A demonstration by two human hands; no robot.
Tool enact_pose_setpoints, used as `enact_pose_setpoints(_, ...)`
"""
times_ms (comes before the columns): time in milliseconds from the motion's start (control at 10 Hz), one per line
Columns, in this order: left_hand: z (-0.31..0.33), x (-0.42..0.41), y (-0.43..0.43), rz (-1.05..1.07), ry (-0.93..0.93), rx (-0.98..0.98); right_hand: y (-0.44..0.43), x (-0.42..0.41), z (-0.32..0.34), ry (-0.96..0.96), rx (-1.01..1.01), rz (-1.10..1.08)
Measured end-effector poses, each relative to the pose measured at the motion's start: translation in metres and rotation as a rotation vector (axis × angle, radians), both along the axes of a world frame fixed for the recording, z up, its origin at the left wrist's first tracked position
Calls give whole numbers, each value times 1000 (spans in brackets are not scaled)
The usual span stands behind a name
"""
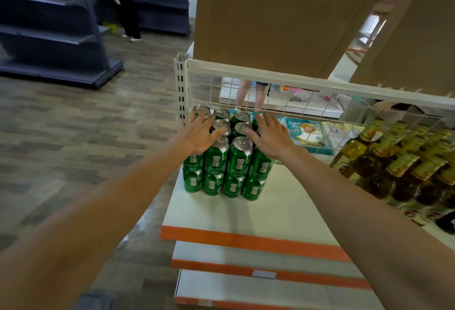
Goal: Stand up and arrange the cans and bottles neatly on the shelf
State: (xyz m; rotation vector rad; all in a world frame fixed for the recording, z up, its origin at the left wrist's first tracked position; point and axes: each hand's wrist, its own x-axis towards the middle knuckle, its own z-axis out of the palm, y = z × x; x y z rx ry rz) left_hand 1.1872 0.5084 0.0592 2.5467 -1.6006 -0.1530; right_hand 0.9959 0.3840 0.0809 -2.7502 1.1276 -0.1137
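Note:
Several green cans stand upright in two stacked layers at the back left of a white shelf with an orange front edge. My left hand lies flat with spread fingers over the tops of the left cans. My right hand lies flat over the tops of the right cans. Neither hand curls round a can. To the right on the same shelf stand several brown bottles with gold foil necks, packed in rows.
A white wire grid backs the shelf, and a slotted upright post marks its left end. Cardboard boxes sit on the shelf above. Lower shelves jut out below. Dark shelving and a standing person lie across the aisle, left.

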Motion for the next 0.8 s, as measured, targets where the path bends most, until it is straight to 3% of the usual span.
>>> enact_pose_setpoints(600, -17, -2, -10, -17, -19, -12, -5, 14, -31, 79, -50, 5)
enact_pose_setpoints(700, -14, 0, -8, -8, 54, 8, -3, 14, -31, 104, -3, 2)
enact_pose_setpoints(800, 8, -6, -5, -11, 105, -65, 4, 16, -18, 12, -10, -6)
